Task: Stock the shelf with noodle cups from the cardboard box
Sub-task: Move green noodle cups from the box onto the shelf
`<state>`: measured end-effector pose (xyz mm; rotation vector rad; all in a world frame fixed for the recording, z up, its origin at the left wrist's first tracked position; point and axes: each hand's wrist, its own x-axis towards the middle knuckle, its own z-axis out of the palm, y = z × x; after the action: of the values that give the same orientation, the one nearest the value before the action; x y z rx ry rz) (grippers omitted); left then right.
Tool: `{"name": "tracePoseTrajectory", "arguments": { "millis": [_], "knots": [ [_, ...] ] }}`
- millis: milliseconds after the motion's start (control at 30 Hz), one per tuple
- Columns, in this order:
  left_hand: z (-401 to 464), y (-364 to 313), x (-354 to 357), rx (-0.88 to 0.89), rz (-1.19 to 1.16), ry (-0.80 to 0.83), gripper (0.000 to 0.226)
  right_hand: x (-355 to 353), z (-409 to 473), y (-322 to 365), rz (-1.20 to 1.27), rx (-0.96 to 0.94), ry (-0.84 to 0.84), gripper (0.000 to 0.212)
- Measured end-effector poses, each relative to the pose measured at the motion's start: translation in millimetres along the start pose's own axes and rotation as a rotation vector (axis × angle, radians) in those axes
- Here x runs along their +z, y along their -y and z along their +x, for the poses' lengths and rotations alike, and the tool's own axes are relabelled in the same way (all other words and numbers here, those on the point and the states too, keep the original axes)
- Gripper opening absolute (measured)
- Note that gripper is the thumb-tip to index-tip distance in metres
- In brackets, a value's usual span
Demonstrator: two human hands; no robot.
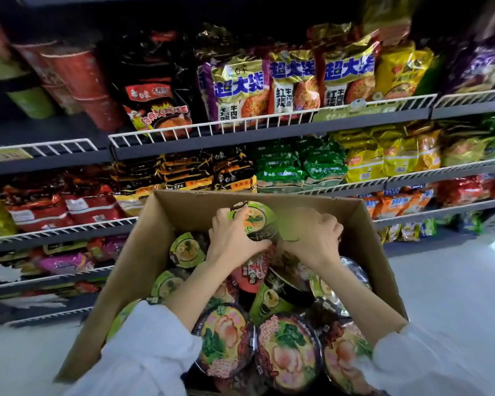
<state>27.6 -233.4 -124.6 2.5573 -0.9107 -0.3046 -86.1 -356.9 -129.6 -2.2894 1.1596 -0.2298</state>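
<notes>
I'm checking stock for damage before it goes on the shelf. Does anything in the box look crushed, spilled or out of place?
Nothing looks crushed or spilled. The noodle cups lie jumbled at mixed angles in the cardboard box, not in rows. The left hand grips a green cup; the right hand's cup is too blurred to judge.

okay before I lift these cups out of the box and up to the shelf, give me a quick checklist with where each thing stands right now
1. Left hand grips the green-lidded noodle cup: ok.
2. Right hand has a firm hold on a cup: cannot tell, what it holds is blurred.
3. Brown cardboard box open on top, lift path free: ok.
4. More cups left in the box, such as the pink-lidded bowl: ok.
5. Free shelf space beside the red cups on the upper shelf: cannot tell, dark and blurred.
</notes>
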Motion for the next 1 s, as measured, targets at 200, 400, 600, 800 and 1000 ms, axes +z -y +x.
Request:
{"name": "tracePoseTrajectory", "arguments": {
  "millis": [200,400,600,800,1000],
  "knots": [
    [-36.4,27.8,-86.6,0.019,-0.206,-0.250,0.088,-18.2,-24.8,81.5,0.126,-0.286,-0.045,0.060],
    [-56.2,86.7,-181.7,0.032,-0.374,-0.559,0.078,-17.4,-44.1,197.7,0.215,-0.511,-0.105,0.055],
    [-45.9,185.9,-269.3,0.005,-0.369,-0.715,0.073,31.8,-52.1,323.7,0.221,-0.633,-0.090,0.059],
    [-11.4,294.5,-348.2,-0.008,-0.361,-0.724,0.072,94.3,-43.3,453.4,0.207,-0.624,-0.149,0.064],
    [34.5,356.1,-399.3,0.026,-0.395,-0.736,0.065,128.5,-9.1,549.5,0.185,-0.584,-0.191,0.061]
  ]
}}
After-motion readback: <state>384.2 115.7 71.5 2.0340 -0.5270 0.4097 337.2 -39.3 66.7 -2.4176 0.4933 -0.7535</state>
